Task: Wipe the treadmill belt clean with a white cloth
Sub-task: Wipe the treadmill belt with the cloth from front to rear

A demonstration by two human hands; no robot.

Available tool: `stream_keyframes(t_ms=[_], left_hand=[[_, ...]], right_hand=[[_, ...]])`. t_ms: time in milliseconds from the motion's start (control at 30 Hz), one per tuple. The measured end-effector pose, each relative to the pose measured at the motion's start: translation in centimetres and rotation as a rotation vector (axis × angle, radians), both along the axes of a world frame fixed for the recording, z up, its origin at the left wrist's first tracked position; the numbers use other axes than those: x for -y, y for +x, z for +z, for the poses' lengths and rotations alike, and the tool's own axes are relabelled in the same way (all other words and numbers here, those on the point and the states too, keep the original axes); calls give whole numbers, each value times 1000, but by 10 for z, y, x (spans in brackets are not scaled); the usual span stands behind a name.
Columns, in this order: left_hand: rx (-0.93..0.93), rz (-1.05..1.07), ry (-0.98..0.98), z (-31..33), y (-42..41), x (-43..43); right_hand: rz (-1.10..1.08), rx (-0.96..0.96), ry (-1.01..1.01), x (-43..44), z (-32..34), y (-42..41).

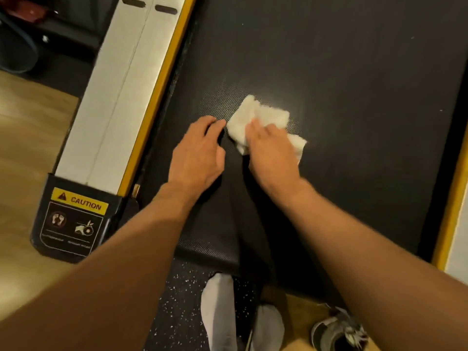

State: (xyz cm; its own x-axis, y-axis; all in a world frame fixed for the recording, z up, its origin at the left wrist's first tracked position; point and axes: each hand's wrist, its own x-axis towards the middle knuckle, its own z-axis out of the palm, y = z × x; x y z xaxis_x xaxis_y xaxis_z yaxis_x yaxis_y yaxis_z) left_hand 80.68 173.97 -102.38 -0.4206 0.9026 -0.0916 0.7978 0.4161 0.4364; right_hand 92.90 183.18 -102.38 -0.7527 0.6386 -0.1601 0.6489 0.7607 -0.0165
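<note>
The black textured treadmill belt [342, 84] fills most of the head view. A crumpled white cloth [255, 115] lies on its near middle. My right hand [272, 153] lies on top of the cloth with fingers laid flat, pressing it against the belt. My left hand [198, 150] rests on the belt just left of the cloth, fingers loosely bent and fingertips close to the cloth's left edge, holding nothing.
A silver side rail [119, 92] with a yellow strip [162, 84] runs along the belt's left; its black end cap [73, 219] carries a caution label. Another yellow strip [450, 198] borders the right. My feet in white socks [220, 312] and a shoe [336, 330] are on the floor behind the belt.
</note>
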Motion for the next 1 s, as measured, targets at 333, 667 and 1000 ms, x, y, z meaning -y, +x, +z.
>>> stream_keyframes(t_ms=[333,667,1000], left_hand=[[23,-8,-346,8,34,-16],[15,-89,-533,17,99,-14],[14,-133,-817,13,122,-35]], right_hand=[[-96,-35,0,-20,5,42],[-130,126,-60,-29,9,93],[-198,16,-230,-25,18,135]])
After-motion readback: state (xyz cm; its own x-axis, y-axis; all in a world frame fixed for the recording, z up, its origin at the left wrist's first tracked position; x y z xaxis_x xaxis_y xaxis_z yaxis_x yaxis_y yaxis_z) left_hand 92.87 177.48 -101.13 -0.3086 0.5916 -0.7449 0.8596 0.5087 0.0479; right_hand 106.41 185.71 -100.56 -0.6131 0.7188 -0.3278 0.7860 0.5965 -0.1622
